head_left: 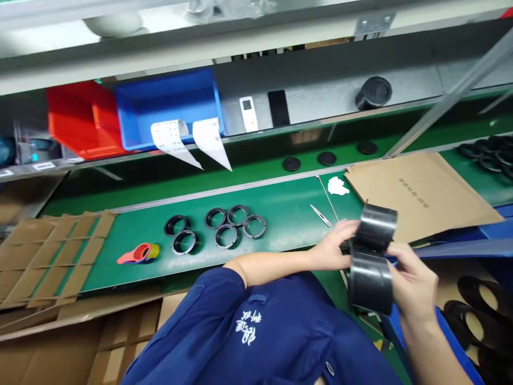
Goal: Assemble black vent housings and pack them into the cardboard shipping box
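Two black plastic rings [371, 280] are held one against the other at the right, over the front edge of the bench. My right hand [412, 278] grips them from the right, its fingers at the place where the rings meet. From the left, my left hand [335, 245] has its fingers closed against the same rings; its fingertips are partly hidden behind them. Several similar black rings [226, 236] lie on the green bench to the left. A utility knife [320, 215] rests just beyond my left hand, near a crumpled white paper [337, 186].
Flat cardboard [420, 198] covers the bench at right. A blue bin [459, 347] with more black rings stands low right. Coloured tape rolls [140, 252] and cardboard dividers [60, 251] lie left. The shelf above holds a red bin [80, 117] and a blue tray [172, 99].
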{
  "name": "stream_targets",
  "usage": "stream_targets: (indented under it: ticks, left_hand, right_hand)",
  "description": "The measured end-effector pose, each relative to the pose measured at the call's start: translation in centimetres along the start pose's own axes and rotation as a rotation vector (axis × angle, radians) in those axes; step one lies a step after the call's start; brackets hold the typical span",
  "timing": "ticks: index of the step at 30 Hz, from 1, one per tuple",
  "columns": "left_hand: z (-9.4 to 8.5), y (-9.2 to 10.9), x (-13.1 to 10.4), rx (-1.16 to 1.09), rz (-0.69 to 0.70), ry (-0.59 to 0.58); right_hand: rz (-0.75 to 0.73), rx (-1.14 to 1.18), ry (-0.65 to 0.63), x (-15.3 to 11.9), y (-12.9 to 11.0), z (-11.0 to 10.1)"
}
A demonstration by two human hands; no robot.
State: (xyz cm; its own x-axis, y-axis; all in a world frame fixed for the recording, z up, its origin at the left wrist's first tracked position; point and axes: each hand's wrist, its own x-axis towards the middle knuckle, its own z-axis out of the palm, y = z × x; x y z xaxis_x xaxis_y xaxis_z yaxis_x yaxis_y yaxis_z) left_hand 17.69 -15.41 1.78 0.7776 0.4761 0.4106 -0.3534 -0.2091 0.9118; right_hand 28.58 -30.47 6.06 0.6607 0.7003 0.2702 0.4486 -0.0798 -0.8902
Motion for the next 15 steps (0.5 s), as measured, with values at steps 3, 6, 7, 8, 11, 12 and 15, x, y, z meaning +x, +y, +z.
stream_targets:
  ticks: [3, 6, 7, 8, 11, 12, 15]
  left_hand:
    - [-4.1, -1.1, -2.6, -0.019, -0.181, 0.232]
    - [-8.7, -3.1, -3.9, -0.036, -0.302, 0.439]
    - [-10.3, -3.8, -4.0, -0.022, -0.328, 0.484]
    - [-12.2, -4.5, -4.0, 0.024, -0.370, 0.521]
    - [-19.0, -5.7, -3.8, 0.287, -0.569, 0.614]
    - [-21.7, -5.8, -3.8, 0.377, -0.637, 0.656]
    - [-29.1, -5.4, -4.0, 0.542, -0.761, 0.756]
  right_hand:
    - [0.139, 0.111, -0.177, 2.0, 0.0, 7.9]
    - [0.177, 0.147, -0.310, 3.2, 1.1, 14.4]
    - [0.171, 0.144, -0.335, 3.4, 1.5, 16.2]
    - [0.169, 0.139, -0.338, 3.5, 1.8, 17.8]
    - [0.223, 0.115, -0.331, 3.6, 2.9, 20.8]
    - [0.249, 0.111, -0.365, 3.6, 3.3, 21.2]
    - [0.294, 0.101, -0.548, 2.9, 4.0, 20.8]
